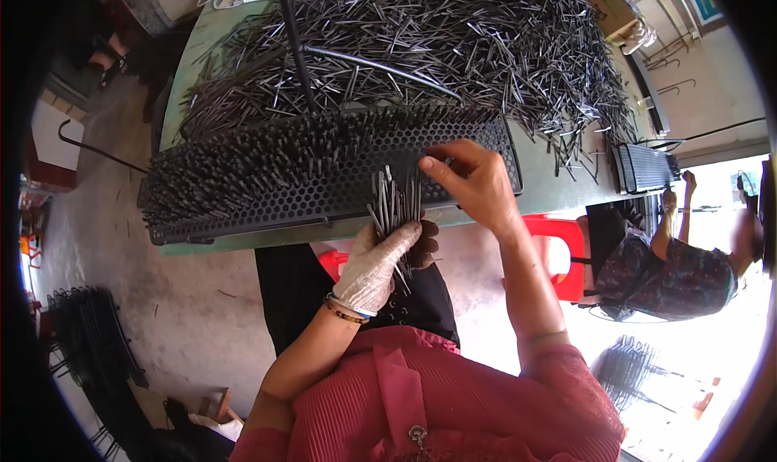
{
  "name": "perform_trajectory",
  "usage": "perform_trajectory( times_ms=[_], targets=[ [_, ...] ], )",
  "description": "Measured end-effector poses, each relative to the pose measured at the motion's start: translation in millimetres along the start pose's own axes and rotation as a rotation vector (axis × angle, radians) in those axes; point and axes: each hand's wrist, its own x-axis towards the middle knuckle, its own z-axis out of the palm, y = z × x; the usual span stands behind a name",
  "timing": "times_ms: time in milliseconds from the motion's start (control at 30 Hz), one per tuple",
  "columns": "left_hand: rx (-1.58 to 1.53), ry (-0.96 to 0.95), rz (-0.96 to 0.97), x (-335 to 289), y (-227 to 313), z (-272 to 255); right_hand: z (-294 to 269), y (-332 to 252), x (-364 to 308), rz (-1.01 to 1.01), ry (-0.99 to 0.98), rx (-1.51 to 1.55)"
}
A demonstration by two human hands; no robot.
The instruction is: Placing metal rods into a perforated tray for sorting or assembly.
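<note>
My left hand [374, 266], in a white knit glove with dark fingertips, is closed round a bundle of thin dark metal rods [393, 201], which point up and away from me. Just right of the bundle, my bare right hand [477, 183] has its thumb and fingers pinched together over a black perforated rack [344, 193]. Whether a rod is between those fingers cannot be made out. Many upright rods [243, 167] fill the rack's holes on the left and along the far edge; bare holes show in its middle and right part.
Behind the rack, a big heap of loose rods [421, 25] covers the green table [190, 82]. A black metal bar [295, 41] rises over the heap. At the right another person [672, 260] works at a similar rack [643, 169]; a red stool [558, 247] stands nearby.
</note>
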Motion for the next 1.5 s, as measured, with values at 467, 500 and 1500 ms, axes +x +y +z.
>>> perform_trajectory(
  times_ms=[467,500,1500],
  targets=[
    [0.068,-0.034,0.056,0,0,5,3,13,-3,0.055,-0.253,0.243],
    [0.068,-0.034,0.054,0,0,5,3,11,-5,0.057,-0.253,0.243],
    [-0.006,0.011,-0.086,0,-2,3,-16,46,62,-0.266,0.256,0.391]
  ],
)
